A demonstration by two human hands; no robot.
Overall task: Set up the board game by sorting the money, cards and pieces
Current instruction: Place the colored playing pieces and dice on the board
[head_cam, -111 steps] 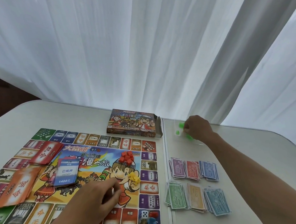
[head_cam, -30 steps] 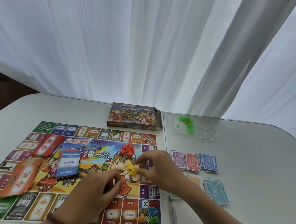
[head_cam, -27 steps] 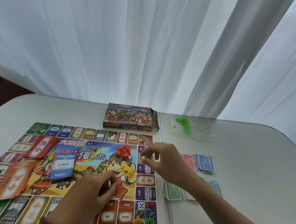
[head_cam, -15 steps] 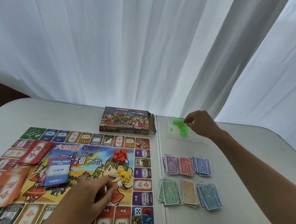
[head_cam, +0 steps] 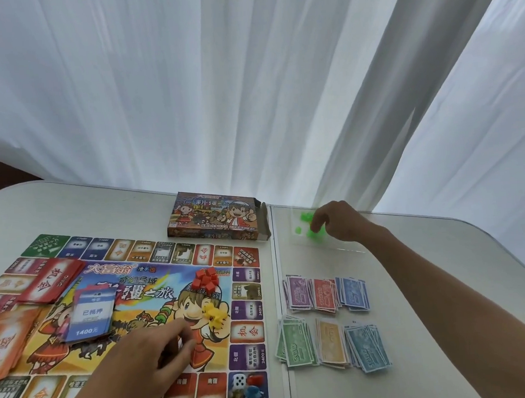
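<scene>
The game board (head_cam: pixel 155 287) lies on the left of the table. On it are a small pile of red pieces (head_cam: pixel 206 279) and a pile of yellow pieces (head_cam: pixel 215 314). My left hand (head_cam: pixel 148 359) rests on the board near the yellow pile, its fingers loosely curled and holding nothing I can see. My right hand (head_cam: pixel 339 221) reaches into a clear tray (head_cam: pixel 348 248) at the back, its fingertips closing on the green pieces (head_cam: pixel 306 219) there. Six sorted money piles (head_cam: pixel 323 294) lie right of the board.
Red cards (head_cam: pixel 52 280), blue cards (head_cam: pixel 91 316) and orange cards (head_cam: pixel 4 344) sit on the board's left part. A die (head_cam: pixel 239 380) and coloured tokens (head_cam: pixel 253 392) occupy the near corner square. The game box (head_cam: pixel 216 217) stands behind the board. White curtains hang behind the table.
My right hand left the yellow pile on the board, travelled back to the clear tray and now dips its fingers among the green pieces. My left hand stayed put.
</scene>
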